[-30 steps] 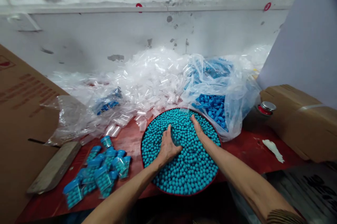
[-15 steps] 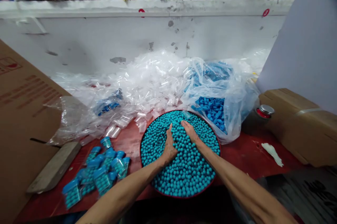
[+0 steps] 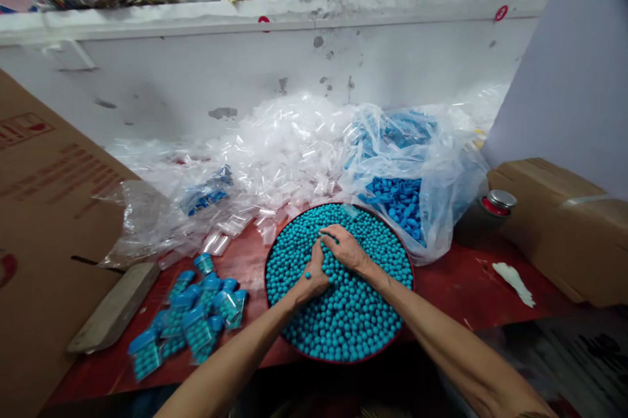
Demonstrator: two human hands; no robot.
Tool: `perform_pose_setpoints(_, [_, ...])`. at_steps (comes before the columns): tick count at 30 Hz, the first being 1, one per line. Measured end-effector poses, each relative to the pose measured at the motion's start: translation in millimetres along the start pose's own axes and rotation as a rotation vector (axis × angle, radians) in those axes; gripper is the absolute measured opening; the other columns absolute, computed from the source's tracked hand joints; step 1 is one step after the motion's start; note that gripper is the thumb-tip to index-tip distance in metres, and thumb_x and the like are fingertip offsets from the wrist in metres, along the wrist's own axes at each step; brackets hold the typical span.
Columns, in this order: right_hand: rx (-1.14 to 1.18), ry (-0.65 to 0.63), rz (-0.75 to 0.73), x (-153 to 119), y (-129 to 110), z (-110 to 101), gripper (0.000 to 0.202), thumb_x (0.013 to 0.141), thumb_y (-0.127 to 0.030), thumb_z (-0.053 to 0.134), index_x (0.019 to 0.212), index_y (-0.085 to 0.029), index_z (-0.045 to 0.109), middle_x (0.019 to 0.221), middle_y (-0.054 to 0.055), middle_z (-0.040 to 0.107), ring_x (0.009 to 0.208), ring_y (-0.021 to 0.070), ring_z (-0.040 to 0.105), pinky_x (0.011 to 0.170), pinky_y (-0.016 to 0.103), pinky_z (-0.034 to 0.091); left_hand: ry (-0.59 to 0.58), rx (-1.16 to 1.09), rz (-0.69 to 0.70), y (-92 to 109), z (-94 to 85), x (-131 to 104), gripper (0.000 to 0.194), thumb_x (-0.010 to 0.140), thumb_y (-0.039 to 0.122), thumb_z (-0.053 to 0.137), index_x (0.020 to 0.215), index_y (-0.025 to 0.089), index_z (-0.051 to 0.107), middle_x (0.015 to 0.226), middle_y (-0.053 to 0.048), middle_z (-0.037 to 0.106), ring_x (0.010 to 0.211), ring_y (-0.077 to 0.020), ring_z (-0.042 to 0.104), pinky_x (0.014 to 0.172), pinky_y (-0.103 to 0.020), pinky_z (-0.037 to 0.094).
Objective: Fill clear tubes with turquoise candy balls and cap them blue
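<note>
A round red-rimmed tub (image 3: 413,277) is full of small turquoise beads (image 3: 343,323). Over the middle of the beads, my left hand (image 3: 315,269) is closed with its thumb up; its other fingers are mostly out of sight, and what they hold cannot be made out. One bead rests on the back of that hand near the thumb. My right hand (image 3: 347,250) meets it from the right, fingers bent and pinched together at the left thumb tip. Whatever lies between the fingertips is too small to name. A clear piece (image 3: 351,210) lies on the beads near the far rim.
Left of the tub, several blue-capped clear packs of beads (image 3: 197,333) lie piled on the red table (image 3: 250,241). Behind are clear plastic cases (image 3: 294,143) and a bag of blue caps (image 3: 397,202). Cardboard boxes (image 3: 554,222) and a silver-lidded jar (image 3: 500,201) flank the right.
My right hand has moved left, its fingers now bent in against my left thumb. My left hand stays nearly in place, and a bead now shows on it. The view has shifted slightly.
</note>
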State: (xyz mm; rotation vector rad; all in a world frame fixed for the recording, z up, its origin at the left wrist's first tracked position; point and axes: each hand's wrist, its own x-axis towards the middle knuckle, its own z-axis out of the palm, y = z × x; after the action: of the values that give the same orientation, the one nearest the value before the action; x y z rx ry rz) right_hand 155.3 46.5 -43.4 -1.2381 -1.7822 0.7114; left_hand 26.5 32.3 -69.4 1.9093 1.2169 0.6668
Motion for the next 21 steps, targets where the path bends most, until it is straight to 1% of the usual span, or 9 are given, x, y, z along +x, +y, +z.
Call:
perform_pose_setpoints(3, [-0.232,-0.126,-0.043,-0.4,-7.1,1.5,0.036,0.082,-0.038,0.044,0.112,-0.019,0.054,0.113,0.010,0.053,0.107,0.0204,0.045,0.093,0.037,0.034,-0.048,0.030,-0.071,8.0,-9.6,-0.1,0.088,0.057,0.018,0.057,0.133,0.012,0.012,0.132,-0.017,0.033,0.113,-0.0268,0.043,0.092,-0.039,0.038])
perform_pose_setpoints(6, [-0.196,-0.233,-0.088,-0.7,-10.3,-1.7,0.039,0.084,-0.038,0.041,0.116,-0.019,0.051,0.118,0.009,0.051,0.111,0.0193,0.044,0.095,0.035,0.033,-0.043,0.057,-0.126,14.7,-17.1,-2.8,0.086,0.055,0.017,0.059,0.131,0.014,0.018,0.130,-0.015,0.036,0.111,-0.0277,0.045,0.090,-0.040,0.038])
perform_pose_setpoints(8, [-0.063,-0.203,-0.095,-0.4,-8.7,-9.7,0.038,0.086,-0.037,0.034,0.114,-0.017,0.052,0.117,0.008,0.052,0.110,0.0167,0.045,0.095,0.032,0.032,-0.009,0.045,-0.134,16.6,-19.8,-6.8,0.086,0.055,0.017,0.061,0.131,0.014,0.020,0.131,-0.014,0.036,0.115,-0.0272,0.041,0.094,-0.041,0.034])
perform_pose_setpoints(11, [0.096,-0.021,0.004,2.2,0.3,-29.7,0.041,0.087,-0.038,0.030,0.109,-0.015,0.056,0.111,0.008,0.057,0.104,0.0166,0.050,0.093,0.031,0.035,0.038,0.019,-0.172,17.0,-20.9,-13.3,0.088,0.054,0.017,0.064,0.131,0.013,0.021,0.133,-0.014,0.034,0.120,-0.0271,0.035,0.100,-0.040,0.027])
perform_pose_setpoints(13, [0.123,0.059,0.089,5.1,9.0,-43.0,0.041,0.086,-0.039,0.032,0.105,-0.014,0.058,0.100,0.007,0.062,0.093,0.0182,0.055,0.085,0.032,0.040,0.047,0.002,-0.192,16.8,-20.0,-16.3,0.091,0.053,0.019,0.066,0.131,0.013,0.020,0.133,-0.014,0.033,0.121,-0.0274,0.034,0.100,-0.040,0.026])
perform_pose_setpoints(15, [0.089,0.076,0.134,7.4,16.2,-50.3,0.038,0.085,-0.036,0.034,0.103,-0.014,0.059,0.088,0.005,0.064,0.082,0.0183,0.058,0.078,0.032,0.044,0.055,-0.003,-0.194,16.3,-18.1,-18.0,0.091,0.054,0.020,0.066,0.132,0.014,0.020,0.133,-0.014,0.033,0.121,-0.0269,0.034,0.100,-0.040,0.026])
perform_pose_setpoints(17, [0.004,0.070,0.126,6.9,19.2,-48.0,0.034,0.084,-0.030,0.036,0.102,-0.015,0.059,0.087,0.005,0.064,0.083,0.0183,0.058,0.078,0.032,0.043,0.074,0.007,-0.175,15.5,-15.8,-19.1,0.087,0.057,0.021,0.064,0.132,0.013,0.020,0.134,-0.014,0.032,0.122,-0.0259,0.033,0.101,-0.039,0.025])
perform_pose_setpoints(19, [-0.065,0.050,0.102,2.7,16.6,-37.3,0.029,0.082,-0.024,0.038,0.099,-0.016,0.060,0.093,0.006,0.063,0.089,0.0180,0.056,0.083,0.032,0.041,0.096,0.022,-0.145,14.7,-13.8,-20.3,0.082,0.059,0.021,0.063,0.131,0.013,0.023,0.133,-0.014,0.033,0.122,-0.0250,0.033,0.101,-0.039,0.025])
perform_pose_setpoints(21, [-0.121,-0.008,0.046,-3.5,9.9,-23.7,0.026,0.081,-0.020,0.042,0.098,-0.017,0.061,0.096,0.007,0.062,0.093,0.0173,0.054,0.086,0.031,0.039,0.108,0.031,-0.120,14.2,-12.8,-21.8,0.078,0.060,0.021,0.061,0.129,0.014,0.026,0.133,-0.013,0.035,0.121,-0.0246,0.034,0.101,-0.041,0.025])
